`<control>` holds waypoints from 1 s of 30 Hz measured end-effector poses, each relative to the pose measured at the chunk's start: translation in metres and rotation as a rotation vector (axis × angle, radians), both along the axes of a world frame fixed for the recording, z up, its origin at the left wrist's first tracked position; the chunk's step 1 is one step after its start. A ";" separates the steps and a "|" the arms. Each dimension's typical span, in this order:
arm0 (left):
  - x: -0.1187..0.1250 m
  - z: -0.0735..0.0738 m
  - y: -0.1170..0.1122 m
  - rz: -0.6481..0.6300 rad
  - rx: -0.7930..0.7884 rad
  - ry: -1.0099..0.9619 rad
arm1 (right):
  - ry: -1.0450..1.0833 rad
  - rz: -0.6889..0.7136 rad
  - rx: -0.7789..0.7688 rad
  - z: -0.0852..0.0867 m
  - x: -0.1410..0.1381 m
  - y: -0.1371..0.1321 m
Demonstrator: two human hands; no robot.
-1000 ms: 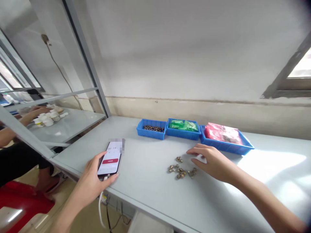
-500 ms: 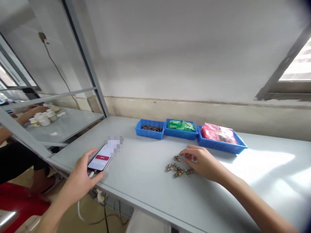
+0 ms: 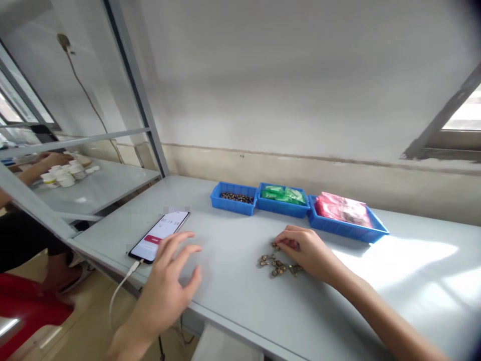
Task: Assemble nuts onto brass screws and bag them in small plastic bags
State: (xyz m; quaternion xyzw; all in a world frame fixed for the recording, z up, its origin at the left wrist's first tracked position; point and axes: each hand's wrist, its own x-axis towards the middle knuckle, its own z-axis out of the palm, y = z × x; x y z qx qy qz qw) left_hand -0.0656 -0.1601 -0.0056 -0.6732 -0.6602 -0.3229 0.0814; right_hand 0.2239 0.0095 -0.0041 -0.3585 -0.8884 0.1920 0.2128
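My left hand hovers over the front of the table with its fingers spread and nothing in them. Just beyond it lies a phone showing a timer, with a white charging cable plugged in. My right hand rests at a small pile of brass-coloured metal fittings, thumb and fingertips pinched on one small metal fitting at the pile's far side. Their exact kind is too small to make out. Something red shows under the curled fingers, partly hidden.
Along the back stand three blue bins: one with many small metal pieces, one with green packets, one with pink-red bags. At left, beyond a metal frame, another person's hand is near white bottles. A red stool stands below.
My left hand has come off the phone and moved right, fingers spread. The right fingertips have closed on a fitting at the far side of the pile.
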 end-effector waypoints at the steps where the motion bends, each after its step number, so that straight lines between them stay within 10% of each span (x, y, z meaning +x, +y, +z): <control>1: 0.012 0.002 0.005 -0.075 -0.023 -0.010 | 0.010 -0.019 -0.004 0.000 -0.001 -0.001; 6: 0.063 0.012 0.035 -0.315 -0.114 -0.125 | 0.191 -0.155 -0.170 0.007 -0.007 -0.009; 17: 0.089 0.001 0.047 -0.397 -0.246 -0.208 | 1.034 0.013 -1.292 0.024 -0.010 -0.024; 30: 0.088 -0.004 0.045 -0.390 -0.298 -0.197 | 0.952 -0.145 -1.013 0.032 -0.041 0.007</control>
